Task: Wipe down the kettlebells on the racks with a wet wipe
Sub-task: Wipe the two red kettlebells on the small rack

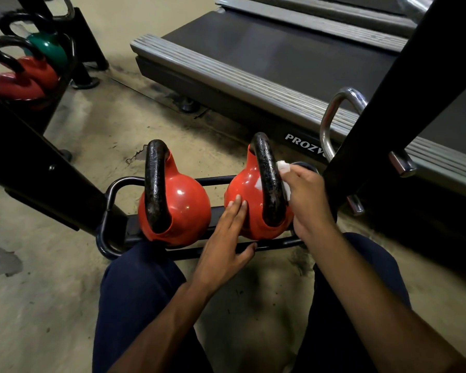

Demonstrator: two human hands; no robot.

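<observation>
Two red kettlebells with black handles sit side by side on a low black rack (113, 189). My right hand (307, 200) holds a white wet wipe (283, 168) against the right side of the handle of the right kettlebell (249, 184). My left hand (226, 240) lies with straight fingers on the left side of that same kettlebell's red body, thumb by the rack's front bar. The left kettlebell (183, 203) is untouched.
A second rack at the upper left carries two red kettlebells (19, 84) and a green one (50, 48). A treadmill (267, 55) lies behind the rack. Black rack uprights (404, 84) flank the work area, with a chrome handle (331, 117) at right. My knees are below.
</observation>
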